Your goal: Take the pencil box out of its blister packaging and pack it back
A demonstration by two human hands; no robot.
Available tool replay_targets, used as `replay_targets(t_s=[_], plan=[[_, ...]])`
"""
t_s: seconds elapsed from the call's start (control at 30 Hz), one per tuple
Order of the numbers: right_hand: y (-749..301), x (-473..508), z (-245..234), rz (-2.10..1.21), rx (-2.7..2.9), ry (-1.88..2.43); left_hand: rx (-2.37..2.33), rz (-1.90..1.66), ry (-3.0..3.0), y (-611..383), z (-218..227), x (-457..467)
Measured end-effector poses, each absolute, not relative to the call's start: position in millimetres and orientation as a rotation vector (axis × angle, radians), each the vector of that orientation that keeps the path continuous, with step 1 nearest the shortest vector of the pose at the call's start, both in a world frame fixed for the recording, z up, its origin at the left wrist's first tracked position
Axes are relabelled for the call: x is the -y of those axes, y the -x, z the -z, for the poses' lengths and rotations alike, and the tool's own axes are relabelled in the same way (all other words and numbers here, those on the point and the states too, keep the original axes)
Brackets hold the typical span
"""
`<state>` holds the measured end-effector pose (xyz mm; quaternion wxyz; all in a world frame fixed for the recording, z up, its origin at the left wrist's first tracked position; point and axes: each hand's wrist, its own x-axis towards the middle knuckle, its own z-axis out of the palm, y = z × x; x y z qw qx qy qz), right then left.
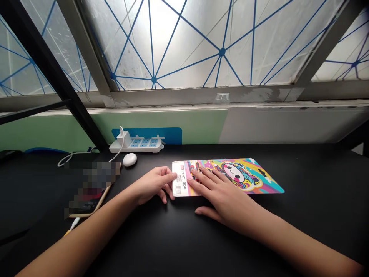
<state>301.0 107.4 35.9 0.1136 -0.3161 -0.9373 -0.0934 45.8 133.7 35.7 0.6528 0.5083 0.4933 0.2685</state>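
Note:
A flat, colourful pencil box [240,175] lies across the black table, with a cartoon bear-like figure on its face. Its left end carries a white strip reading "PENCIL BOX" above a barcode. My left hand [155,182] pinches that left edge, thumb on top and fingers at the side and below. Stretched out flat, the fingers of my right hand [216,192] rest on the printed surface, and its thumb sits apart near the table. Part of the artwork is hidden under the right fingers.
A white power strip [147,145] with a plugged-in charger [123,139] stands against the wall. Nearer is a white rounded case [129,159]. At the left lies a blurred-out device [92,188], with a white cable plug [75,222] below it. A black post [57,73] slants across the left.

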Motion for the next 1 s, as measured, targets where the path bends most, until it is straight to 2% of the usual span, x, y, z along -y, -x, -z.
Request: replay_targets(t_s=[0.23, 0.53, 0.73, 0.87, 1.0], plan=[[-302, -112, -36, 0.269, 2.789, 0.924, -1.205, -0.57, -1.262, -47, -40, -132], [-325, -120, -48, -0.04, 2.904, 1.053, -1.171, -0.543, -1.211, -45, -38, -132], [-352, -126, -57, -0.064, 2.84, 1.105, -1.194, -0.521, -1.226, -44, -44, -131], [-364, -127, -58, -0.03, 2.839, 1.119, -1.428, -0.5, -1.436, -22, -55, -144], [-365, -127, -56, 0.079, 2.847, 1.084, -1.717, -0.636, -1.602, 13, -70, -159]])
